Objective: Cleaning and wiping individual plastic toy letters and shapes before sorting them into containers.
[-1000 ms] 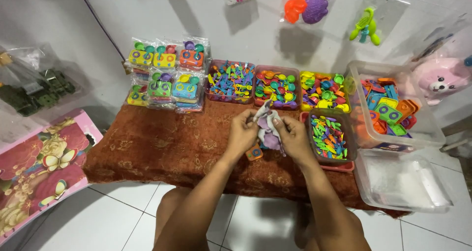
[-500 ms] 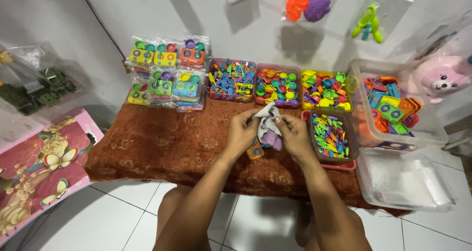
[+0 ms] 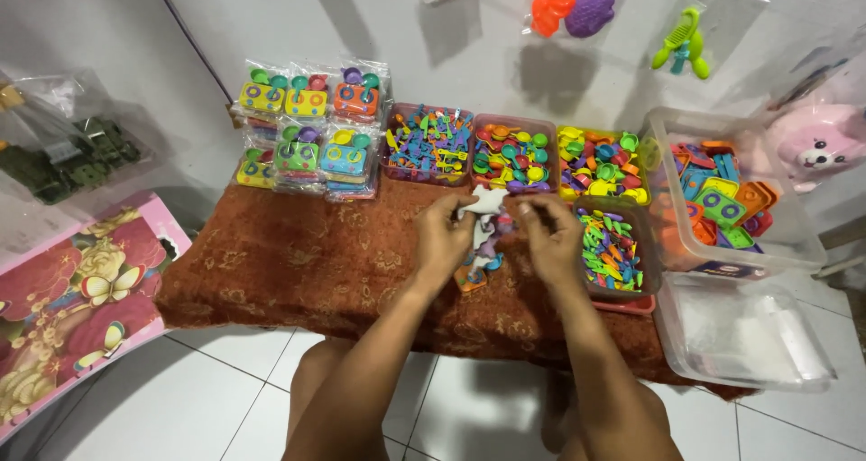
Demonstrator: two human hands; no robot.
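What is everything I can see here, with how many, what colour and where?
Packed toy sets: a stacked pile, count unclear, multicoloured, cloth's far left.
Small toy trays: four, filled with mixed-colour pieces, three along the wall, one nearer right.
Large clear bin: one, holds blue, orange and green toys, right.
Clear lid: one, near right.
Cloth: one, rust-brown, covering the low table.
Hanging toy bags: several on the wall.
Pink plush: one, far right.
Clear bag: one, holding small toys, between both hands.
Left hand: pinching the bag.
Right hand: pinching the bag.
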